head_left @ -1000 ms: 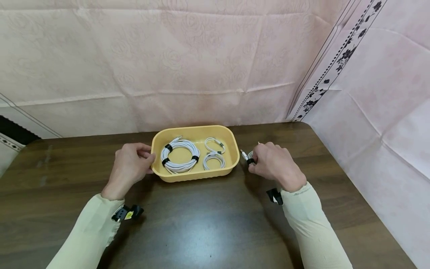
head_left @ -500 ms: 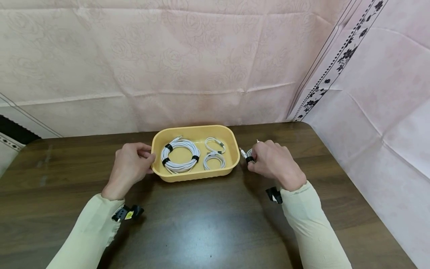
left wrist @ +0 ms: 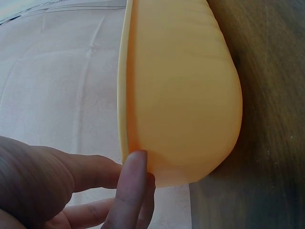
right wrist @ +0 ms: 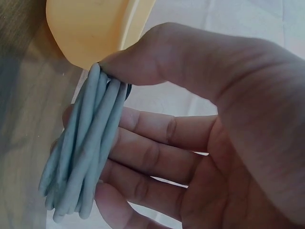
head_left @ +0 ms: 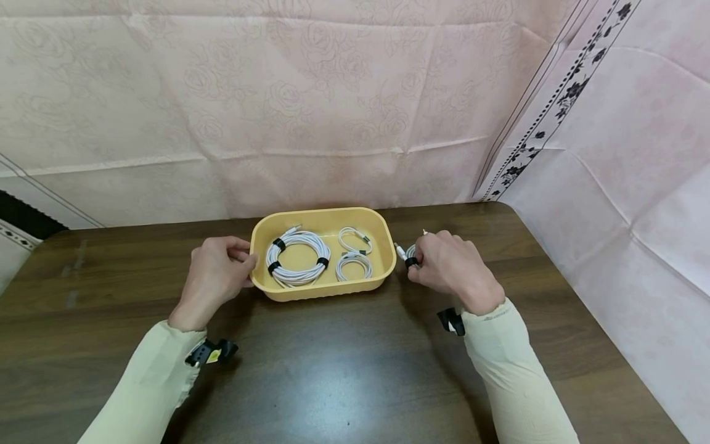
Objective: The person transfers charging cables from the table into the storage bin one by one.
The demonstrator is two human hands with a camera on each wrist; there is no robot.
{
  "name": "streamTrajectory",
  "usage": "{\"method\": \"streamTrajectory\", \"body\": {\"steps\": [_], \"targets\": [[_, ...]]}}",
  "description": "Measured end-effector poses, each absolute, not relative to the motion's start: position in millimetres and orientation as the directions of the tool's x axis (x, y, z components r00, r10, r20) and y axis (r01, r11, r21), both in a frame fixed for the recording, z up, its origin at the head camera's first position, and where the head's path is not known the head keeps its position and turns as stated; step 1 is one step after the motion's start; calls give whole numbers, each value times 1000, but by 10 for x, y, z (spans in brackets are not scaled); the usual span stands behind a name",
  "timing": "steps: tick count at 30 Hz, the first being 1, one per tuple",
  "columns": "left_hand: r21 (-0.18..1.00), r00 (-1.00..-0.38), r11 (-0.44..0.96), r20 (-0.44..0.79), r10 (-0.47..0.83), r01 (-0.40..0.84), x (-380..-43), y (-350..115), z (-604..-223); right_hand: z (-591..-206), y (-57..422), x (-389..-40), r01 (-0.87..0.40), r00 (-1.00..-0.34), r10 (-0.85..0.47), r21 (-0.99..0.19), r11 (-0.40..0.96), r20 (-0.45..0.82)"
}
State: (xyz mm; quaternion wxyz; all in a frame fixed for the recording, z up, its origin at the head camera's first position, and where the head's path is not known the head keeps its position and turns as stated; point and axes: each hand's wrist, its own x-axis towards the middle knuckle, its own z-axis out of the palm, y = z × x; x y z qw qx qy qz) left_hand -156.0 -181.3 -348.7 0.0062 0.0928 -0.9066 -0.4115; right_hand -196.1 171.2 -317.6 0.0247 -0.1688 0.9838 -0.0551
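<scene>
A yellow plastic tray [head_left: 333, 295] stands near the table's back edge. Inside it lie a large white coiled cable [head_left: 327, 251] with black straps and, to its right, a smaller coil [head_left: 355, 266] and a thin looped cable [head_left: 349, 230]. My left hand [head_left: 213, 271] pinches the tray's left rim between thumb and fingers, as the left wrist view shows close up. Just right of the tray, my right hand [head_left: 452, 268] grips a bundled white cable [right wrist: 83, 148], thumb on one side and fingers on the other. Its plug [head_left: 400, 251] pokes out toward the tray.
The dark wooden table [head_left: 310, 382] spreads out in front of the tray. Behind it hangs a pale rose-patterned cloth [head_left: 310, 111], and another cloth with a black floral border [head_left: 571, 92] drops along the right side.
My right hand has drifted very slightly left toward the tray with the bundled cable. The left hand and the tray stay where they were.
</scene>
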Motion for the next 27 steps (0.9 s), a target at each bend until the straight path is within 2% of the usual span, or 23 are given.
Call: {"method": "streamTrajectory", "body": {"steps": [15, 27], "targets": [[749, -982, 641, -72, -174, -168, -1561, -1818, -3487, -3123, 1699, -1968, -333, -942, -335, -108, 937, 5], [744, -980, 644, -81, -180, -179, -1561, -1813, -3490, -3103, 1687, -1986, -329, -943, -333, -108, 938, -15]]}}
